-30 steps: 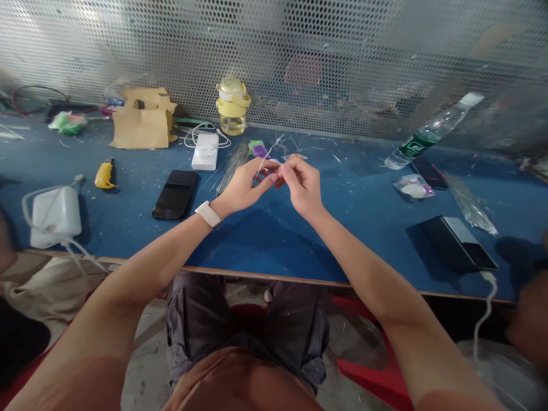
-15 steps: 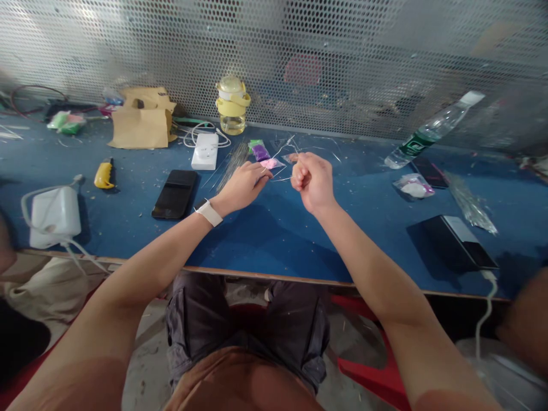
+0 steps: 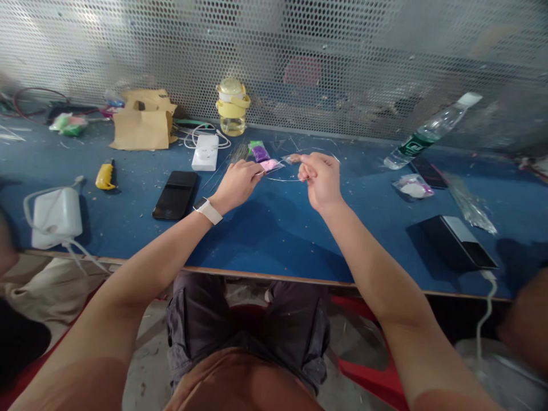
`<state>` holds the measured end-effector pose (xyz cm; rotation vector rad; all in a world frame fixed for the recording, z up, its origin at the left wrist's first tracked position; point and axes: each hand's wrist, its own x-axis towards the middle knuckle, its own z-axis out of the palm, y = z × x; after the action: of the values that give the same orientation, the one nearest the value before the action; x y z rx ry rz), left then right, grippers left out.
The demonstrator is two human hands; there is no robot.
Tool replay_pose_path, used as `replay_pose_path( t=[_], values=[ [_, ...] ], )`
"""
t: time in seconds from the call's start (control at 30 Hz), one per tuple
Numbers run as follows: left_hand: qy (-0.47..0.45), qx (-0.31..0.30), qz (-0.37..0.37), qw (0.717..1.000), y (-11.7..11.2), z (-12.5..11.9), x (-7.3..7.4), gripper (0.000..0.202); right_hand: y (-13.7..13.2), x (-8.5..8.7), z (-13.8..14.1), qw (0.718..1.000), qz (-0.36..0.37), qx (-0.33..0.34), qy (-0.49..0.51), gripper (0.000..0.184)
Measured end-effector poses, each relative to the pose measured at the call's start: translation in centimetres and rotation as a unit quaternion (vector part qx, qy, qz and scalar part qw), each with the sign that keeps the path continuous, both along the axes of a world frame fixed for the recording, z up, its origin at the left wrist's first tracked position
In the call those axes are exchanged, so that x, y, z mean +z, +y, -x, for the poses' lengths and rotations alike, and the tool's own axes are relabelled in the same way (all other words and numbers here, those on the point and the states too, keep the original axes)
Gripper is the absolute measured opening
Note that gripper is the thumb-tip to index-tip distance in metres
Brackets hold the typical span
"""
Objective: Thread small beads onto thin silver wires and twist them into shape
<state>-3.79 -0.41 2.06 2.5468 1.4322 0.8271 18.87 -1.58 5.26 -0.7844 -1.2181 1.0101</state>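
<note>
A thin silvery wire (image 3: 285,180) runs between my two hands above the blue table (image 3: 274,240). My left hand (image 3: 242,181), a pale watch band on its wrist, pinches the wire's left end between thumb and fingers. At the other end my right hand (image 3: 322,178) grips it with curled fingers. Just behind the hands lie a small bag of pink material (image 3: 269,165), a purple bag (image 3: 260,153) and a green one (image 3: 254,144). A bundle of thin wires (image 3: 238,153) is partly covered by my left hand.
Left of me are a black phone (image 3: 175,195), a white power bank (image 3: 205,153), a yellow cutter (image 3: 105,176) and a white charger (image 3: 57,217). A yellow cup (image 3: 232,108) stands behind. Rightward are a tilted water bottle (image 3: 432,132), a white-filled bag (image 3: 412,186) and a black box (image 3: 454,242).
My right hand has moved slightly right and its fingers have shifted. The bent wire that stood up between the hands now stretches lower and flatter. My left hand has moved slightly left.
</note>
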Motion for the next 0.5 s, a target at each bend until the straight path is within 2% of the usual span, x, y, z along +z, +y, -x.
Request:
replay_pose_path(
  t=[0.1,0.23,0.37,0.5],
  values=[
    [0.009,0.004,0.004,1.000,0.1,0.1,0.0,0.035,-0.1,0.1,-0.2,1.000,-0.005,0.015,-0.023,0.070],
    [-0.015,-0.005,-0.024,1.000,0.9,0.6,-0.7,0.033,0.0,-0.1,-0.4,0.999,-0.016,0.023,-0.028,0.072],
    [-0.043,-0.006,-0.058,0.997,1.6,0.9,-1.5,0.028,-0.1,-0.3,-0.3,0.994,-0.056,-0.018,-0.087,0.069],
    [-0.068,-0.009,-0.062,0.996,1.5,0.8,-1.3,0.027,-0.7,-0.1,-0.2,0.983,-0.108,-0.062,-0.135,0.065]
  ],
)
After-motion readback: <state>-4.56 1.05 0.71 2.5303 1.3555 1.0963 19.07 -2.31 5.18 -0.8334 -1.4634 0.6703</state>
